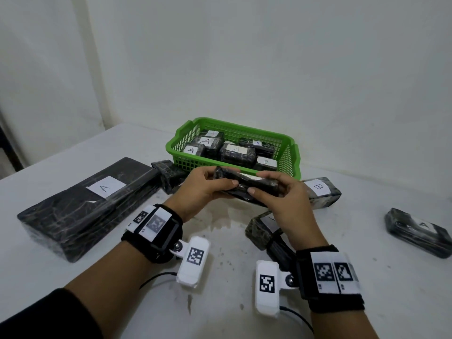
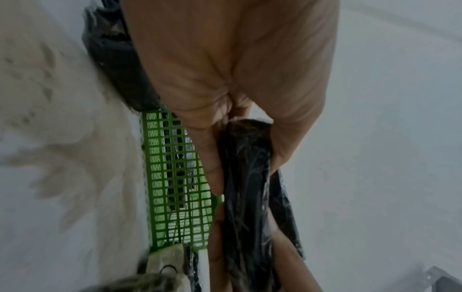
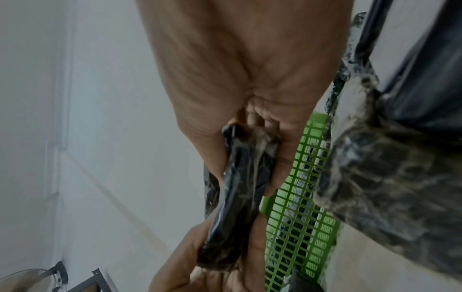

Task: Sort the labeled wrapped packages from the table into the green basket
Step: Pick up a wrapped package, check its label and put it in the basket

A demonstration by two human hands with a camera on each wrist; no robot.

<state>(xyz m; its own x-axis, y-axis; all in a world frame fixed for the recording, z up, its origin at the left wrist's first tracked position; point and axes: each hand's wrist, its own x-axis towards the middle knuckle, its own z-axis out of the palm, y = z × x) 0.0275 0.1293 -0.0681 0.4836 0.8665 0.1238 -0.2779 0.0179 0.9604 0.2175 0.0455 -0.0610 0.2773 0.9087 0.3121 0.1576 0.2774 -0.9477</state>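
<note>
The fingers [image 1: 223, 183] of the left hand [image 1: 200, 192] and of the right hand [image 1: 281, 199] curl round opposite ends of one dark wrapped package [image 1: 247, 183], gripping it in the air just before the near wall of the green basket [image 1: 195, 162]. Six labeled packages lie inside the basket, four marked A, one marked B, and one whose label cannot be read. Six more rest on the desk [image 1: 367, 265]: a large flat package [image 1: 85, 206] marked A at the left, a small one [image 1: 168, 174] beside the basket, one marked B [image 1: 320, 189] at the right, one [image 1: 261, 228] under the right wrist, one partly hidden beneath the held package, and one marked A [image 1: 418, 231] far right.
</note>
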